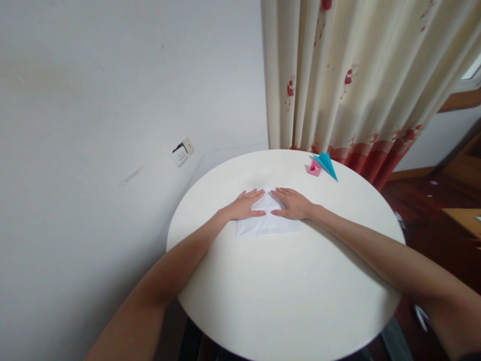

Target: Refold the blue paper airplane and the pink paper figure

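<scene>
A white sheet of paper (267,223) lies on the round white table (285,291), its two far corners folded in to form a point. My left hand (246,205) lies flat on the left folded flap, fingers spread. My right hand (293,203) presses flat on the right flap in the same way. The two hands nearly meet at the paper's far tip. Neither hand grips anything.
A blue paper plane (327,165) and a small pink folded paper shape (314,168) sit at the table's far edge. A cream curtain with red print (356,85) hangs behind. A wall socket (182,152) is on the white wall at left. Wooden floor lies at right.
</scene>
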The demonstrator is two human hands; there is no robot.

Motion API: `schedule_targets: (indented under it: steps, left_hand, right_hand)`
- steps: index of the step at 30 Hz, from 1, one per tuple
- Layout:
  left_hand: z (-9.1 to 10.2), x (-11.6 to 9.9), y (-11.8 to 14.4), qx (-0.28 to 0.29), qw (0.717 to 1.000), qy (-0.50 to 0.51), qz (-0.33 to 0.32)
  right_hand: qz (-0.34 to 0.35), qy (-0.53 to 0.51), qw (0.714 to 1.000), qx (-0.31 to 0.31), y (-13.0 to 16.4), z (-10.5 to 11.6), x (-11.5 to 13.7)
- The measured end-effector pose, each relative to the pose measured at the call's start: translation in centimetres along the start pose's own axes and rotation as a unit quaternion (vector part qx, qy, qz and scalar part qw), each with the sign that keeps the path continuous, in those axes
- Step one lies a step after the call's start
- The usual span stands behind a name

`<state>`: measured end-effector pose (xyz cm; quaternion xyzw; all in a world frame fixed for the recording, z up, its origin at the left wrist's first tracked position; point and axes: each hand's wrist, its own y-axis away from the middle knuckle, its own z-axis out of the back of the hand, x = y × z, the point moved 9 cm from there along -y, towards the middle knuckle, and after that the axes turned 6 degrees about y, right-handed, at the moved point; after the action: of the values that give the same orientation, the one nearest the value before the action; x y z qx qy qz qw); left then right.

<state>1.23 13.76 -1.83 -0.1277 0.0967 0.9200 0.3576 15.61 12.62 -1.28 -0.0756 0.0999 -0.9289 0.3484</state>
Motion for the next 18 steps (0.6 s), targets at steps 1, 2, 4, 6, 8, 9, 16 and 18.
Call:
schedule_targets:
  steps: [1, 2, 4, 6, 8, 9, 16, 18]
  left_hand:
    - [0.04, 0.01, 0.02, -0.001, 1.000, 0.001, 0.003]
    - [0.06, 0.01, 0.04, -0.001, 1.000, 0.001, 0.007]
    - [0.09, -0.03, 0.08, -0.001, 1.000, 0.000, 0.013]
    - [0.11, -0.13, 0.10, 0.001, 1.000, -0.001, 0.014]
    - [0.16, -0.20, 0.11, 0.001, 1.000, -0.001, 0.013]
    - [0.17, -0.19, 0.11, 0.000, 1.000, -0.001, 0.013]
    - [0.19, 0.07, 0.08, -0.014, 1.000, 0.002, 0.005]
    - [0.24, 0.07, 0.06, -0.019, 1.000, 0.005, 0.003]
  right_hand:
    - [0.002, -0.001, 1.000, -0.002, -0.03, 0.09, 0.04]
    - [0.004, -0.001, 1.000, -0.003, -0.05, 0.17, 0.07]
    - [0.007, 0.004, 1.000, -0.004, -0.07, 0.29, 0.13]
    - [0.007, 0.011, 1.000, -0.002, -0.06, 0.34, 0.14]
    - [0.004, 0.017, 1.000, -0.001, -0.01, 0.35, 0.14]
    - [0.002, 0.019, 1.000, -0.001, 0.01, 0.35, 0.16]
    - [-0.031, 0.037, 0.999, 0.001, 0.16, 0.04, -0.12]
    - [-0.038, 0.036, 0.999, 0.006, 0.18, -0.07, -0.24]
